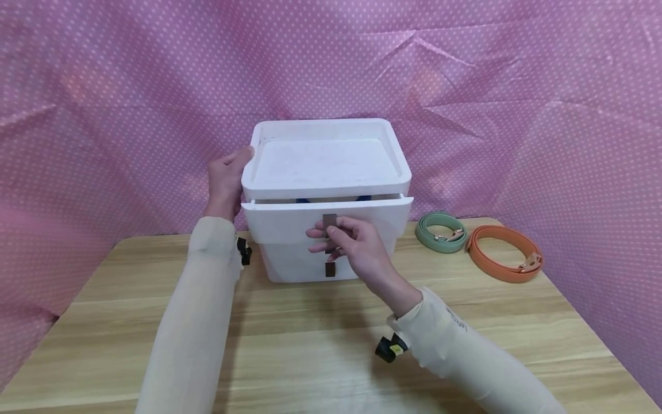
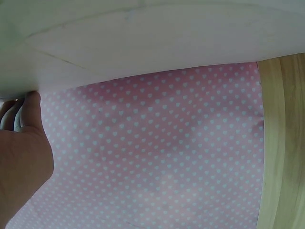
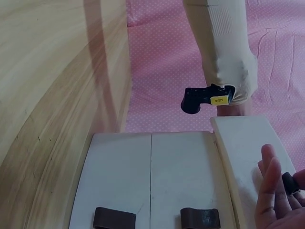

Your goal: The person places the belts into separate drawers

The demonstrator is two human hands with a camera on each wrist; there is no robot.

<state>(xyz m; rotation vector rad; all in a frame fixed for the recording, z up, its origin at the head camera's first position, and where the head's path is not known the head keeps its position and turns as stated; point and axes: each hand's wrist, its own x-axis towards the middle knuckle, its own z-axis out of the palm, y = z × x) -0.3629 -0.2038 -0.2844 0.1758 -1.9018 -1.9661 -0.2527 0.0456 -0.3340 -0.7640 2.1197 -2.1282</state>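
Here, our right hand pinches the brown tab of the top drawer, smooth, white and slightly pulled out at the front of the white cabinet. Our left hand touches the cabinet's left side; whether it grasps we cannot tell. Coiled green and orange belts lie right of the cabinet.

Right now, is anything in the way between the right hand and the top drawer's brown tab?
Nothing visible: the right hand holds the brown tab on the slightly open top drawer. The green belt and orange belt lie right of the box.
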